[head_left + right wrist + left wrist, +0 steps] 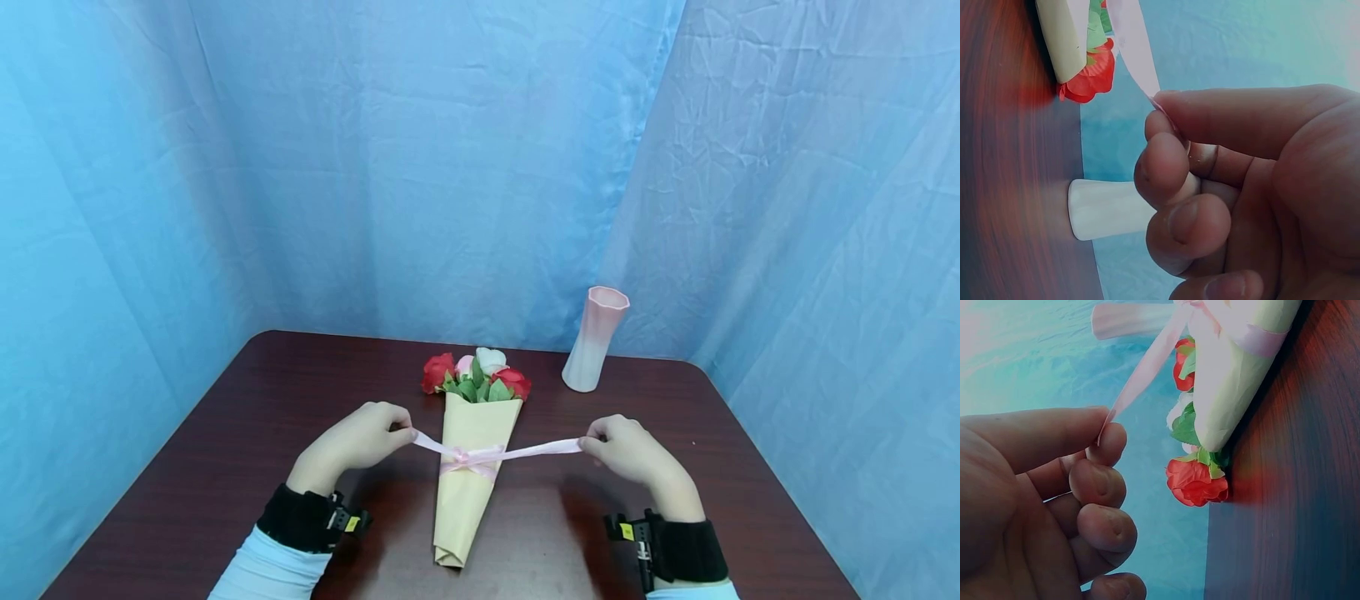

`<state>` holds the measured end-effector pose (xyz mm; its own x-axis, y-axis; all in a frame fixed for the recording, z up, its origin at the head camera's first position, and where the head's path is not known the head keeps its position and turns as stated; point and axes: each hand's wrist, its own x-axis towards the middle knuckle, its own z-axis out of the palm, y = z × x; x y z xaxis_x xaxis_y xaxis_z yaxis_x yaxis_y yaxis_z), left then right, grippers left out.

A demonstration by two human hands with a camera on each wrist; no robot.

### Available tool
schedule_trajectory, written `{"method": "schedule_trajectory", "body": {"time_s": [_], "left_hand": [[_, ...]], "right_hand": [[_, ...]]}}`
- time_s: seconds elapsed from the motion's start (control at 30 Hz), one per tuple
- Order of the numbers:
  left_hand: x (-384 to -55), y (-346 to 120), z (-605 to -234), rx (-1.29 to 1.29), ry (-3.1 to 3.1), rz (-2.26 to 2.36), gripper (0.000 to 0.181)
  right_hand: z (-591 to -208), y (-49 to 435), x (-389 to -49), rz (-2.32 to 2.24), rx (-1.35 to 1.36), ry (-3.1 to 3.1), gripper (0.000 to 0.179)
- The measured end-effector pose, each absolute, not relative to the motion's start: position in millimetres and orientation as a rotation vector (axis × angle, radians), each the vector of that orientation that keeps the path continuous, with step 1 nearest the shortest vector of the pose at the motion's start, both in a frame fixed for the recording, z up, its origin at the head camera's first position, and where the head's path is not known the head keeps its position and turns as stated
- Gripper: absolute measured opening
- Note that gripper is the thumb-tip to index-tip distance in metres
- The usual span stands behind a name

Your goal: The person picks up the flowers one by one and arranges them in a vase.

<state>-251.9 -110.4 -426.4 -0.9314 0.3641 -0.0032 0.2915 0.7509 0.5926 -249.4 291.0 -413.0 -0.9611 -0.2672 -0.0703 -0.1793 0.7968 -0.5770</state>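
Pinched pink ribbon (540, 450) at both ends in fingers of left hand (363, 436) and right hand (632, 452); held across long axis of wrapped bouquet (462, 510); noted knot (462, 457) between, nearer left.

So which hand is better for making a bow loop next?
Probably the right hand: it pinches the longer-looking stretch of pink ribbon, leaving more to loop. The left hand pinches a shorter stretch, nearer the bouquet.
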Motion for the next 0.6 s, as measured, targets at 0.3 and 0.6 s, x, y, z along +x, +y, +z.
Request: {"method": "schedule_trajectory", "body": {"time_s": [0.3,0.6], "left_hand": [[-252.9,-114.4,-424.5,0.513,2.825,0.958,0.020],[-254.0,-118.9,-423.5,0.524,2.844,0.949,0.021]], "right_hand": [[-414.7,294.6,-250.9,-0.915,-0.322,2.823,0.031],[-412.2,296.4,-248.5,-0.917,-0.322,2.839,0.031]]}}
